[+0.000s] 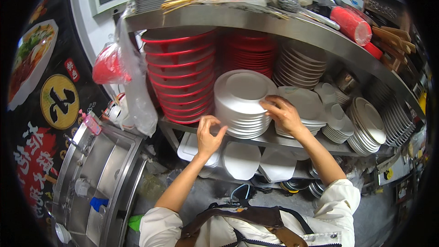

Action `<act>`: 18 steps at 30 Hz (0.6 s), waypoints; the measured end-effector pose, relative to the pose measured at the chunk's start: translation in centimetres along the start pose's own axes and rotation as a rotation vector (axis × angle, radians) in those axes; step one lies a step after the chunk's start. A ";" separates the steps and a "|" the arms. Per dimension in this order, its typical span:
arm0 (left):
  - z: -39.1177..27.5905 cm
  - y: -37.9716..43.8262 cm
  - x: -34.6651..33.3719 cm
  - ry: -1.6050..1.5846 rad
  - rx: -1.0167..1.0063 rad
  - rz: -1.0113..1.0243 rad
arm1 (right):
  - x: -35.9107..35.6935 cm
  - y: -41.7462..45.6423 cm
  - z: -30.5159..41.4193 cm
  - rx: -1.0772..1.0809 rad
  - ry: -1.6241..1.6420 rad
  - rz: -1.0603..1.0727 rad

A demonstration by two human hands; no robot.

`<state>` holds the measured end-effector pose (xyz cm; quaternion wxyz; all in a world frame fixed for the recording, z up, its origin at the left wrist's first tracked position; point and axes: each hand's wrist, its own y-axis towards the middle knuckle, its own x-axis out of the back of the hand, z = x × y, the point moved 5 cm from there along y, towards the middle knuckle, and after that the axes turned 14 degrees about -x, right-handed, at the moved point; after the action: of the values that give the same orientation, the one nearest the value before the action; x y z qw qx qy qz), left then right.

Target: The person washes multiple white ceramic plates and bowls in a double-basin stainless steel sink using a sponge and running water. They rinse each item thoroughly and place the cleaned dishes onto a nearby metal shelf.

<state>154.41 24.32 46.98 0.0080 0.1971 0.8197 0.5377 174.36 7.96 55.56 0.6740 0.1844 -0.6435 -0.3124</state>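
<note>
A tall stack of white round plates (pixel 245 109), bottoms up, stands at the front of a steel shelf. By its lower left side is my left hand (pixel 210 135), fingers curled and apart with nothing in them. My right hand (pixel 282 111) is at the stack's right rim, its fingertips at or near the upper plate; whether they touch is unclear. To the left rises a stack of large red-rimmed dark bowls (pixel 180 79). White squarish plates (pixel 301 104) are piled just right of the round ones, partly behind my right hand.
Overhead, a steel shelf edge (pixel 219 16) carries skewers (pixel 185 1), plastic bags and a red cylindrical roll (pixel 350 25). More plate stacks (pixel 367 123) stand at the right. White trays (pixel 241 161) lie on the lower shelf. A steel sink (pixel 106 168) is at the left, below a hanging plastic bag (pixel 135 85).
</note>
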 end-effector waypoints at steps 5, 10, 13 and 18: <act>1.8 -8.6 5.6 -0.017 0.301 0.062 | 0.7 -0.1 3.1 -0.108 0.115 -0.152; 3.1 -24.6 15.3 0.001 0.657 0.222 | -4.8 -5.9 11.4 -0.139 0.408 -0.369; 1.0 -33.7 22.9 0.231 0.800 0.671 | -11.6 -9.0 20.7 -0.146 0.496 -0.174; -5.7 -45.0 36.2 0.392 1.112 0.851 | -27.2 -16.7 35.2 -0.070 0.651 0.640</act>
<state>105.62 15.79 16.76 -0.4502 0.3740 0.8105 0.0237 137.32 18.98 27.90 0.9097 0.0422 -0.4117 -0.0358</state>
